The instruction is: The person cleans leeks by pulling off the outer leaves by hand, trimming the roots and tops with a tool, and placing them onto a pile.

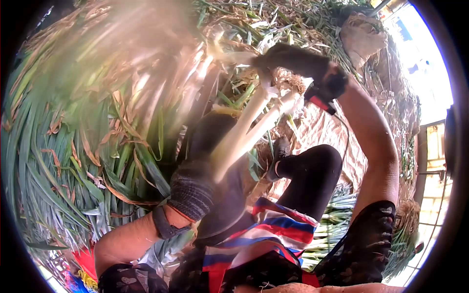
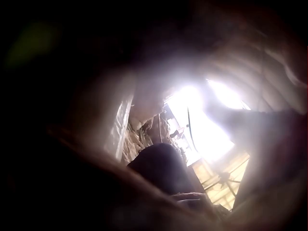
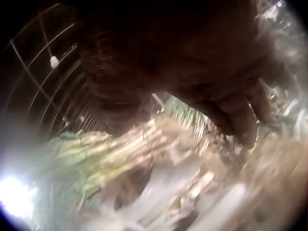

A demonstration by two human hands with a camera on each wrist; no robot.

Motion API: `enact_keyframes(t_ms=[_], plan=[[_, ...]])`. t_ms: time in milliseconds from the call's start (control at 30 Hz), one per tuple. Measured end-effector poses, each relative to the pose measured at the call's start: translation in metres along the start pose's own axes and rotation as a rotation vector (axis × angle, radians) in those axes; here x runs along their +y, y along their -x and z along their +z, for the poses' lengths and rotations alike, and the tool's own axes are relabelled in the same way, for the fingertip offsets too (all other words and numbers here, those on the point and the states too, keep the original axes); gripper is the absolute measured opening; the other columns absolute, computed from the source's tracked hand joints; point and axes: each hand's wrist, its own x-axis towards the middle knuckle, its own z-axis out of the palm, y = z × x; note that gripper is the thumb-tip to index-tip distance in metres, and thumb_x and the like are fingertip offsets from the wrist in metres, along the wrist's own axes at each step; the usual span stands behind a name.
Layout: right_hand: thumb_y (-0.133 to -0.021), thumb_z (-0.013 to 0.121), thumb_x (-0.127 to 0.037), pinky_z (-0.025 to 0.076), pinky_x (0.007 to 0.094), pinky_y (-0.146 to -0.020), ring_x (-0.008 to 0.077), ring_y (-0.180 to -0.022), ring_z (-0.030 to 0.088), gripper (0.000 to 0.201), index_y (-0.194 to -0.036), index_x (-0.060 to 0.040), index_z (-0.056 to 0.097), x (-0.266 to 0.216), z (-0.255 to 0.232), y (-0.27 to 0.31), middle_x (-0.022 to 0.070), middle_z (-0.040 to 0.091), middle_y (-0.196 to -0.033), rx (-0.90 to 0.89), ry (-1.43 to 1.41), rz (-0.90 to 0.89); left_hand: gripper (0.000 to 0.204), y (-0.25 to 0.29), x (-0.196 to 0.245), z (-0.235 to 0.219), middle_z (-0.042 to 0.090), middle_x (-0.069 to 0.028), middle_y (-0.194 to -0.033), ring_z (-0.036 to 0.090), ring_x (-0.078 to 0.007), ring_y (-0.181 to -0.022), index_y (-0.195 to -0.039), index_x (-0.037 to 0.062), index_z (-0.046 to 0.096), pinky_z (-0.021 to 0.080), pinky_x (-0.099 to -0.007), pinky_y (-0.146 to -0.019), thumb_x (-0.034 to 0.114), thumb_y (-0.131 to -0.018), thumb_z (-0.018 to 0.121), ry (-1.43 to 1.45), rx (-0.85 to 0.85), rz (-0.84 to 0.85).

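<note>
In the head view my left hand [image 1: 202,161], in a dark glove with a grey knit cuff, grips pale leek stalks [image 1: 244,139]. Two stalks slant up to the right, their roots [image 1: 295,83] uppermost. Beside the root ends, my right hand [image 1: 293,61] wears a dark glove and pinches a pale, blurred leek leaf [image 1: 234,57]. The right wrist view has the gloved fingers [image 3: 248,134] pointing down above blurred pale leaves and stalks. Mostly darkness fills the left wrist view, hiding the left fingers.
A large heap of green leeks [image 1: 63,156] lies on my left, with dry leaves [image 1: 273,29] ahead. A pale sack [image 1: 361,39] stands at the upper right. My bent leg [image 1: 317,171] is in front, close to more leek stalks [image 1: 332,224]. A cord [image 1: 348,141] hangs from the right wrist.
</note>
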Motion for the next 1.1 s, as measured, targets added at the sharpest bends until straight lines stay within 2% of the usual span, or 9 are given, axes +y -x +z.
enact_keyframes(t_ms=[67, 133, 333, 500, 667, 767, 867, 967, 1100], plan=[[-0.088, 0.062, -0.022, 0.049, 0.0388, -0.084, 0.0169, -0.097, 0.063, 0.018, -0.096, -0.0083, 0.071, -0.063, 0.039, -0.014, 0.0040, 0.066, -0.086, -0.060, 0.183, 0.392, 0.046, -0.001, 0.003, -0.004, 0.060, -0.0176, -0.068, 0.062, -0.0344, -0.063, -0.089, 0.0017, 0.058, 0.051, -0.0448, -0.059, 0.041, -0.069, 0.071, 0.024, -0.045, -0.027], [-0.087, 0.064, -0.020, 0.050, 0.0380, -0.083, 0.0168, -0.096, 0.064, 0.019, -0.099, -0.0073, 0.069, -0.042, 0.040, -0.035, 0.0047, 0.066, -0.089, 0.039, 0.291, 0.493, 0.045, -0.006, 0.013, -0.019, 0.060, -0.0173, -0.070, 0.062, -0.0337, -0.064, -0.088, 0.0024, 0.058, 0.050, -0.0444, -0.059, 0.041, -0.069, 0.071, 0.046, -0.074, -0.090], [-0.083, 0.067, -0.014, 0.051, 0.0357, -0.081, 0.0167, -0.094, 0.064, 0.027, -0.108, -0.0043, 0.064, 0.111, -0.053, -0.008, 0.0065, 0.066, -0.097, 0.563, 0.193, 0.432, 0.045, 0.001, -0.001, -0.016, 0.059, -0.0176, -0.071, 0.061, -0.0338, -0.064, -0.085, 0.0020, 0.058, 0.049, -0.0436, -0.058, 0.039, -0.066, 0.073, 0.112, 0.097, 0.027], [-0.080, 0.070, -0.009, 0.053, 0.0337, -0.079, 0.0166, -0.092, 0.064, 0.038, -0.116, -0.0018, 0.060, 0.107, -0.037, 0.052, 0.0081, 0.065, -0.104, 0.449, -0.034, 0.400, 0.049, -0.004, -0.017, -0.015, 0.062, -0.0211, -0.071, 0.063, -0.0380, -0.065, -0.091, -0.0026, 0.060, 0.051, -0.0459, -0.062, 0.035, -0.064, 0.076, 0.321, -0.071, -0.106], [-0.078, 0.073, -0.004, 0.054, 0.0318, -0.078, 0.0165, -0.091, 0.065, 0.050, -0.124, 0.0007, 0.055, 0.054, 0.076, 0.072, 0.0096, 0.065, -0.111, 0.272, -0.248, 0.175, 0.055, 0.001, -0.019, -0.010, 0.062, -0.0207, -0.073, 0.064, -0.0381, -0.067, -0.098, -0.0045, 0.060, 0.052, -0.0455, -0.063, 0.034, -0.064, 0.077, 0.235, -0.070, -0.076], [-0.081, 0.066, -0.004, 0.050, 0.0360, -0.084, 0.0184, -0.097, 0.061, 0.024, -0.105, -0.0012, 0.066, 0.092, 0.107, 0.042, 0.0069, 0.066, -0.105, 0.612, -0.274, 0.297, 0.055, 0.012, -0.024, 0.010, 0.062, -0.0207, -0.074, 0.064, -0.0384, -0.069, -0.100, -0.0039, 0.059, 0.052, -0.0452, -0.065, 0.034, -0.064, 0.076, -0.264, 0.119, 0.181], [-0.083, 0.060, -0.016, 0.048, 0.0399, -0.080, 0.0205, -0.090, 0.061, 0.014, -0.093, -0.0072, 0.066, 0.195, 0.088, 0.038, 0.0055, 0.065, -0.091, 0.949, -0.441, 0.516, 0.054, 0.005, -0.017, -0.008, 0.063, -0.0210, -0.076, 0.064, -0.0388, -0.071, -0.100, -0.0020, 0.058, 0.052, -0.0450, -0.066, 0.035, -0.064, 0.076, -0.006, -0.049, 0.026], [-0.085, 0.059, -0.019, 0.050, 0.0374, -0.080, 0.0201, -0.088, 0.062, 0.023, -0.104, -0.0050, 0.063, 0.170, 0.055, 0.061, 0.0055, 0.065, -0.091, 0.767, -0.373, 0.796, 0.052, -0.005, -0.016, -0.016, 0.063, -0.0209, -0.077, 0.065, -0.0389, -0.071, -0.100, 0.0001, 0.058, 0.052, -0.0449, -0.066, 0.034, -0.064, 0.076, 0.275, -0.152, -0.154], [-0.085, 0.060, -0.019, 0.049, 0.0371, -0.082, 0.0208, -0.089, 0.062, 0.028, -0.107, -0.0039, 0.062, 0.111, 0.079, 0.049, 0.0066, 0.064, -0.093, 0.629, -0.258, 0.471, 0.050, 0.009, -0.026, 0.010, 0.063, -0.0207, -0.078, 0.065, -0.0387, -0.072, -0.100, 0.0016, 0.058, 0.052, -0.0449, -0.066, 0.031, -0.064, 0.076, 0.214, 0.052, -0.009]])
